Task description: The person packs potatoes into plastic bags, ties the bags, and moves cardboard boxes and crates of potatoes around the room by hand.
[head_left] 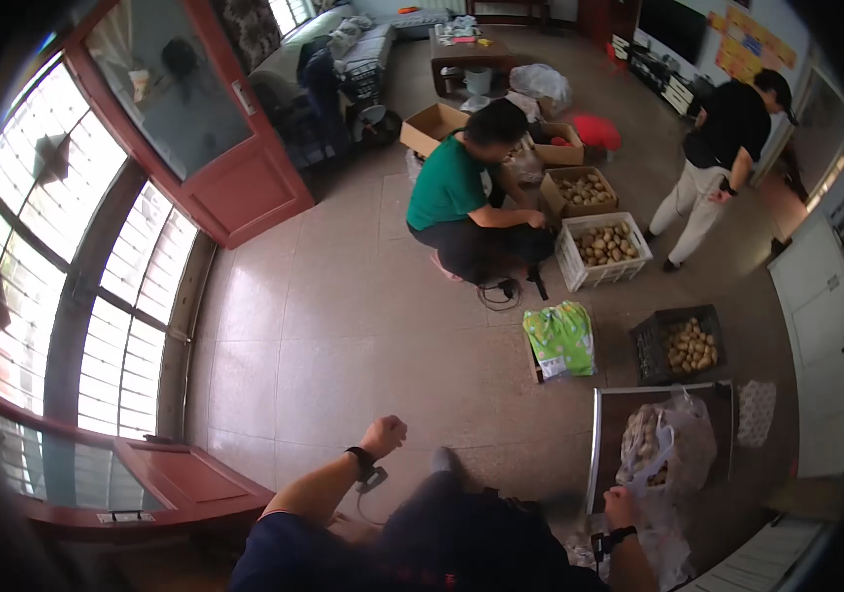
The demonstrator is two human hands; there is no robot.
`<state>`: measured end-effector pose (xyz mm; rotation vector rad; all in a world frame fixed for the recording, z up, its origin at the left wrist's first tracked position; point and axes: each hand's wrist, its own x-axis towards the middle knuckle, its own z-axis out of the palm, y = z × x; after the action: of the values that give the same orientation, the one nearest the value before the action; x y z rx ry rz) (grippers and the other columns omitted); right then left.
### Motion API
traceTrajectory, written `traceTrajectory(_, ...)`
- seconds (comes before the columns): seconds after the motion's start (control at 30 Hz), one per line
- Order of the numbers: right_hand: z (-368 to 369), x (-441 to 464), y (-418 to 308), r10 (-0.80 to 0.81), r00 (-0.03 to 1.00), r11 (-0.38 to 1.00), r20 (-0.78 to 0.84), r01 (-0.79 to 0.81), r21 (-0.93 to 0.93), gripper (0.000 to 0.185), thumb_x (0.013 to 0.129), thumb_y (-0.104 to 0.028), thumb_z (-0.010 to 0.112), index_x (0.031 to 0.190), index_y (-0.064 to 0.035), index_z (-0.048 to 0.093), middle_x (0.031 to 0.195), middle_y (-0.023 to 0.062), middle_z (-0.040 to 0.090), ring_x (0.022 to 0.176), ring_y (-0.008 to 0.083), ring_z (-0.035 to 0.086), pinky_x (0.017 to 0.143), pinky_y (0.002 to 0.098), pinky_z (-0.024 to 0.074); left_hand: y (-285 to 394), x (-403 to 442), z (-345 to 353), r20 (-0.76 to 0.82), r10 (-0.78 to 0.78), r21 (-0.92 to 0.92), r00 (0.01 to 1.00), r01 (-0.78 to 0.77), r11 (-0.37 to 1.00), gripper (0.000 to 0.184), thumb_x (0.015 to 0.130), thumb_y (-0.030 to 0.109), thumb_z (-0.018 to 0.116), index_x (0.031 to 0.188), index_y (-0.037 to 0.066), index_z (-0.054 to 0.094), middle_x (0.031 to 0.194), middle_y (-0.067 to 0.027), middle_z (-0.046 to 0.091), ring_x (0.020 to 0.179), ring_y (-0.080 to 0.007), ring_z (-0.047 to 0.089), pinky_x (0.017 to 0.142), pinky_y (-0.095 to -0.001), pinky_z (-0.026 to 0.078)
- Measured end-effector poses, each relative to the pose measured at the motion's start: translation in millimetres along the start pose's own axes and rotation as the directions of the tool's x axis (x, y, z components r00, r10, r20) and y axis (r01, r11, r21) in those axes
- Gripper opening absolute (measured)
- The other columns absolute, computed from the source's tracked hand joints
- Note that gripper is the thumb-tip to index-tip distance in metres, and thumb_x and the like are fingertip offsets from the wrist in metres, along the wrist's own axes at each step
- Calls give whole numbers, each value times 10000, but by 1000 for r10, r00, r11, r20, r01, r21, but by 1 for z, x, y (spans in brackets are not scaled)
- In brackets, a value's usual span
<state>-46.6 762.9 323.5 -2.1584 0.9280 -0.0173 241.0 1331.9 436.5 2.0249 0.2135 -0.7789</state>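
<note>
My left hand hangs over the bare floor with its fingers curled in, and nothing shows in them. A dark band with a cable is on that wrist. My right hand is closed beside a clear plastic bag of potatoes. What its fingers hold, if anything, is too small to make out. The bag lies on a low, metal-edged surface at my right. Behind it stands a black crate with potatoes inside.
A person in green squats by a white crate and a cardboard box, both with potatoes. Another person stands at the right. A green bag lies ahead. Red-framed doors stand open at the left.
</note>
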Motion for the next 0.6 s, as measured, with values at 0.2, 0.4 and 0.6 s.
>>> traceTrajectory(0.2, 70, -3, -192, -109, 884, 988, 455, 148, -52, 191, 770, -140, 637, 898, -4, 596, 696, 57, 594, 577, 132, 571, 520, 294, 472, -12, -2, -110, -214, 64, -78, 975, -82, 994, 329, 883, 281, 519, 815, -25, 618, 742, -131, 658, 685, -212, 659, 661, -344, 514)
traceTrajectory(0.4, 162, 125, -204, 166, 551, 986, 818, -66, -155, 101, 807, -108, 582, 863, -25, 601, 707, 61, 597, 557, 165, 585, 454, 294, 481, -20, 16, -160, -320, -49, -177, 946, -9, 984, 372, 893, 324, 550, 821, -29, 641, 714, -126, 653, 674, -206, 625, 660, -342, 492)
traceTrajectory(0.6, 259, 192, -371, -327, 251, 457, 911, 886, -80, 70, 673, -127, 625, 668, -58, 631, 663, 168, 602, 708, 351, 614, 619, 468, 489, -56, 75, -210, -411, -146, -192, 900, 71, 979, 350, 869, 307, 562, 786, -21, 651, 709, -146, 653, 657, -242, 627, 655, -362, 492)
